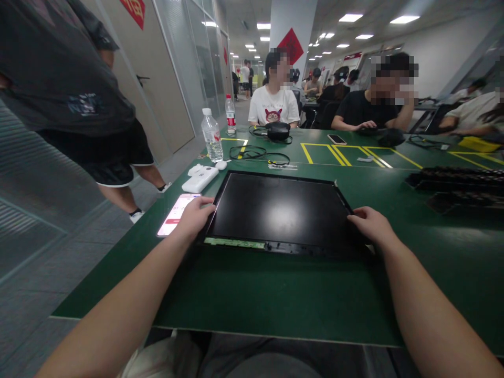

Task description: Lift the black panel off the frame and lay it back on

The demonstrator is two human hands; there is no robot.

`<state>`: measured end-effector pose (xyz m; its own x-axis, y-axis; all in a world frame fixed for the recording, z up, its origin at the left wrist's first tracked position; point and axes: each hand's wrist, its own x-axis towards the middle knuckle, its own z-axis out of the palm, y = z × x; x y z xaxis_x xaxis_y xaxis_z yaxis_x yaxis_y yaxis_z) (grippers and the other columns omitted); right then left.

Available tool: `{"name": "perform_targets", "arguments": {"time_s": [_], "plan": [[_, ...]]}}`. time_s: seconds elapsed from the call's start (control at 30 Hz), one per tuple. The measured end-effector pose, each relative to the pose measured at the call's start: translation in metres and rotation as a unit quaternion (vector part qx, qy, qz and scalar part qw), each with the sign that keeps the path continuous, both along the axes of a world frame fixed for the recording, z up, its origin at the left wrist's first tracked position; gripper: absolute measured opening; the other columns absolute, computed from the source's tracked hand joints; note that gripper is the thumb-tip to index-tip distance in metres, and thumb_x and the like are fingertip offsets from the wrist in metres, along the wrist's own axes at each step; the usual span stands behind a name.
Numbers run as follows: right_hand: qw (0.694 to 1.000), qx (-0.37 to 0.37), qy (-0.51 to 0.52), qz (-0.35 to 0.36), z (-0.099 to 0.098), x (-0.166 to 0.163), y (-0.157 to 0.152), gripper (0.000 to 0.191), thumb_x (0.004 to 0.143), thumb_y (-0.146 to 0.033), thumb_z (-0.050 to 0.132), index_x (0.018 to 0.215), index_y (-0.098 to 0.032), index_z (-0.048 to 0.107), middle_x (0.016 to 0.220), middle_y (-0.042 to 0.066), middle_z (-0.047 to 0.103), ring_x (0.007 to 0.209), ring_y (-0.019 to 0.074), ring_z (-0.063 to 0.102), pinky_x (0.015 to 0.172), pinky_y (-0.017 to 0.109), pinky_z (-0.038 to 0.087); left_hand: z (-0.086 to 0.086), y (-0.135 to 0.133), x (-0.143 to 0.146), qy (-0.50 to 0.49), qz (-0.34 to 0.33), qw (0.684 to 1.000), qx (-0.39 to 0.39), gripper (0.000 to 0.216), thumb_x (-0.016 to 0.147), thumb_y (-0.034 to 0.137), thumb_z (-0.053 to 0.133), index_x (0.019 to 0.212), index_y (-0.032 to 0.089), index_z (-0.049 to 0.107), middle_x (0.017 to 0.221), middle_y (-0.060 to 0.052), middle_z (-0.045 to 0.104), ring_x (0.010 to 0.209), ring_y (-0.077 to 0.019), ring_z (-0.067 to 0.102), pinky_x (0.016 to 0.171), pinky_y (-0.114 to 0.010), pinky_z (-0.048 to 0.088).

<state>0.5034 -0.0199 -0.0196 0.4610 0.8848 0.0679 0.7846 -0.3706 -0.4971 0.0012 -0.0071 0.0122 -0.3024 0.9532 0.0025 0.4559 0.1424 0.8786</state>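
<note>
A flat black display panel [260, 205] lies in front of me, with a pale light reflection on its screen. Along its near edge runs a green circuit board strip [235, 243]. My left hand [196, 214] grips the panel's left edge, thumb on top and the other fingers partly hidden. At the right edge, my right hand [371, 223] pinches the frame between thumb and fingers. Whether the near side is slightly raised from the green table [275, 299] I cannot tell. Beside my left hand lies a phone with a lit screen [173, 221].
Beyond the phone are a white device [200, 179] and a water bottle [212, 137]. A black cable [260, 153] lies behind the panel. Dark slotted strips [460, 181] are stacked at right. Two people sit across the table; another person [79, 100] stands at left.
</note>
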Motion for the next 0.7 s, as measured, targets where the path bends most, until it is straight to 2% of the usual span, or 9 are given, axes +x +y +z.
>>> {"name": "perform_targets", "arguments": {"time_s": [0.07, 0.13, 0.2, 0.27, 0.33, 0.47, 0.6, 0.7], "plan": [[1.000, 0.002, -0.002, 0.000, -0.0017, 0.0016, 0.0008, 0.025, 0.080, -0.041, 0.074, 0.097, -0.022, 0.076, 0.100, 0.012, 0.080, 0.096, 0.0311, 0.076, 0.082, 0.039, 0.058, 0.0027, -0.0001, 0.0039, -0.062, 0.002, 0.998, -0.013, 0.033, 0.077, 0.020, 0.069, 0.110, 0.019, 0.071, 0.124, -0.014, 0.081, 0.116, -0.0317, 0.077, 0.099, -0.043, 0.062], [1.000, 0.000, -0.002, 0.003, -0.0027, 0.0026, 0.0012, 0.026, 0.080, -0.040, 0.074, 0.098, -0.022, 0.076, 0.100, 0.012, 0.081, 0.096, 0.0312, 0.076, 0.082, 0.039, 0.057, 0.0056, -0.0005, 0.0062, -0.117, 0.002, 0.993, -0.033, 0.044, 0.080, 0.016, 0.068, 0.123, 0.020, 0.067, 0.137, -0.014, 0.077, 0.114, -0.0282, 0.078, 0.092, -0.038, 0.064], [1.000, -0.008, -0.002, 0.004, -0.0025, 0.0024, 0.0011, 0.027, 0.082, -0.040, 0.074, 0.101, -0.021, 0.076, 0.103, 0.013, 0.080, 0.097, 0.0316, 0.076, 0.083, 0.040, 0.057, 0.0070, -0.0007, 0.0065, -0.174, 0.007, 0.983, -0.061, 0.053, 0.084, 0.015, 0.067, 0.137, 0.020, 0.062, 0.143, -0.014, 0.073, 0.104, -0.0261, 0.080, 0.082, -0.036, 0.066], [1.000, -0.016, -0.004, 0.002, -0.0013, 0.0012, 0.0006, 0.028, 0.083, -0.040, 0.073, 0.103, -0.020, 0.075, 0.106, 0.014, 0.080, 0.098, 0.0320, 0.075, 0.084, 0.040, 0.056, 0.0063, -0.0005, 0.0051, -0.229, 0.009, 0.970, -0.084, 0.063, 0.087, 0.016, 0.067, 0.149, 0.021, 0.055, 0.136, -0.014, 0.076, 0.091, -0.0251, 0.081, 0.069, -0.034, 0.066], [1.000, -0.019, -0.004, 0.001, 0.0004, -0.0001, 0.0001, 0.028, 0.084, -0.040, 0.073, 0.103, -0.019, 0.075, 0.107, 0.014, 0.080, 0.099, 0.0320, 0.075, 0.084, 0.040, 0.056, 0.0040, 0.0002, 0.0028, -0.267, -0.002, 0.959, -0.096, 0.073, 0.087, 0.017, 0.071, 0.156, 0.022, 0.050, 0.120, -0.012, 0.081, 0.079, -0.0239, 0.081, 0.059, -0.032, 0.063], [1.000, -0.019, 0.000, 0.002, 0.0020, -0.0009, -0.0007, 0.028, 0.082, -0.039, 0.074, 0.102, -0.020, 0.074, 0.104, 0.014, 0.080, 0.098, 0.0321, 0.075, 0.083, 0.040, 0.056, -0.0001, 0.0002, -0.0013, -0.311, -0.023, 0.945, -0.100, 0.090, 0.080, 0.012, 0.079, 0.162, 0.022, 0.045, 0.095, -0.004, 0.081, 0.055, -0.0174, 0.072, 0.049, -0.027, 0.058], [1.000, -0.018, 0.000, 0.003, 0.0005, 0.0007, -0.0009, 0.029, 0.083, -0.038, 0.074, 0.105, -0.019, 0.074, 0.105, 0.014, 0.080, 0.100, 0.0325, 0.075, 0.084, 0.040, 0.055, 0.0008, -0.0024, -0.0016, -0.330, -0.031, 0.939, -0.096, 0.098, 0.078, 0.010, 0.084, 0.165, 0.026, 0.042, 0.089, -0.002, 0.081, 0.051, -0.0170, 0.071, 0.049, -0.028, 0.061], [1.000, -0.018, 0.000, 0.003, -0.0004, 0.0011, -0.0009, 0.030, 0.084, -0.039, 0.073, 0.106, -0.019, 0.074, 0.106, 0.014, 0.079, 0.099, 0.0319, 0.075, 0.084, 0.040, 0.055, 0.0036, -0.0037, 0.0015, -0.336, -0.037, 0.937, -0.090, 0.086, 0.080, 0.011, 0.084, 0.159, 0.024, 0.052, 0.087, -0.003, 0.082, 0.054, -0.0180, 0.073, 0.051, -0.028, 0.062]]}}
